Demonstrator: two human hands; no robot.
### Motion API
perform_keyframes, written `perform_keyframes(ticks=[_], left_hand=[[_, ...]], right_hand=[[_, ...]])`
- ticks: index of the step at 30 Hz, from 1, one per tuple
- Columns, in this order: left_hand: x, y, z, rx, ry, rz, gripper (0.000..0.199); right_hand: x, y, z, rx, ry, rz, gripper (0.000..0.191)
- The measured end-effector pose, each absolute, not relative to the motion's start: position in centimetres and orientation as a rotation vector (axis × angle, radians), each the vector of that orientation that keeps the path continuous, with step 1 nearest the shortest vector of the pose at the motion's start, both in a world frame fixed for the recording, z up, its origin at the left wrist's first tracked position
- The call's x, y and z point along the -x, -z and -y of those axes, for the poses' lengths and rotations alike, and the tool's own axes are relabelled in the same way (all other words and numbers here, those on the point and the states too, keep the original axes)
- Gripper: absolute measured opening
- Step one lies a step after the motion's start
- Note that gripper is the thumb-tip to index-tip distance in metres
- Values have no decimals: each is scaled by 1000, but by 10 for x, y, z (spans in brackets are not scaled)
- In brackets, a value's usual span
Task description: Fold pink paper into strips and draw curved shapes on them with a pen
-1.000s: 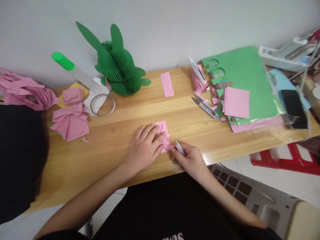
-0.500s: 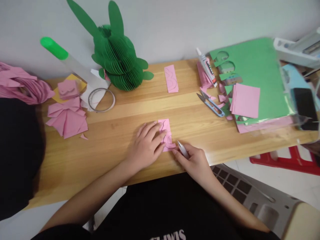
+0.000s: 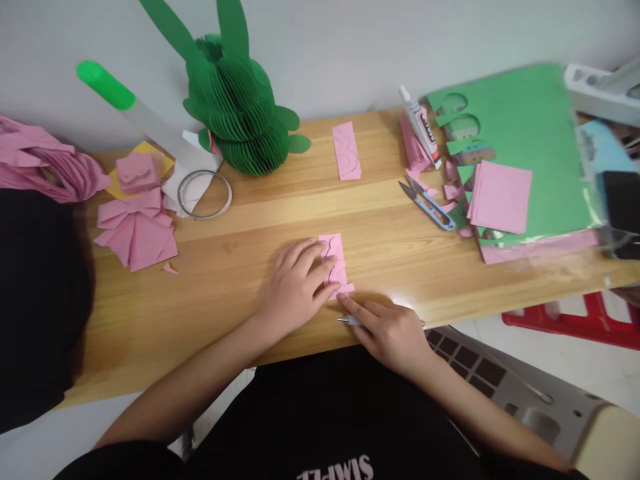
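Observation:
My left hand [image 3: 293, 288] lies on the table with its fingers stretched over the left side of a pink paper strip [image 3: 338, 252]. Dark curved outlines run along this strip, partly under my fingers. At the strip's lower end a small curved pink paper piece [image 3: 347, 289] rests on top. My right hand [image 3: 395, 333] holds a silvery pen [image 3: 348, 321] with its tip pointing left. The right index finger reaches out to the strip's lower edge, beside the small piece.
A green honeycomb paper rabbit [image 3: 245, 107] stands by the wall. Behind my hands lies another outlined pink strip [image 3: 347, 152]. Thread snips [image 3: 429, 205], a glue tube [image 3: 423, 132] and green paper sheets [image 3: 543, 147] lie right; a tape roll [image 3: 227, 200] and folded pink paper [image 3: 137, 233] left.
The pen in my right hand has swung from pointing up-left to lying nearly level, and the index finger has stretched to the strip's lower edge. My left hand stays on the strip.

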State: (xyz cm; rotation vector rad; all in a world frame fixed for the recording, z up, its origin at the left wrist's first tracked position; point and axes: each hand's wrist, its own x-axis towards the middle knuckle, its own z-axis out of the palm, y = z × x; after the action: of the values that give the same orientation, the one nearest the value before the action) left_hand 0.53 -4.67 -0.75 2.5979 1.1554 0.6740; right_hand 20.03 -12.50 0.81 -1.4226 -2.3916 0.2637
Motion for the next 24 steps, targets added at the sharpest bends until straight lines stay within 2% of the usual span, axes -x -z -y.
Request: perform_keyframes(ticks=[7, 24], left_hand=[[-1, 6, 44, -2602, -616, -1128, 26], [1, 7, 43, -2627, -555, -1126, 29]], right_hand=[[-202, -13, 124, 1390, -156, 2467, 36], [-206, -3, 128, 1387, -264, 2465, 34]])
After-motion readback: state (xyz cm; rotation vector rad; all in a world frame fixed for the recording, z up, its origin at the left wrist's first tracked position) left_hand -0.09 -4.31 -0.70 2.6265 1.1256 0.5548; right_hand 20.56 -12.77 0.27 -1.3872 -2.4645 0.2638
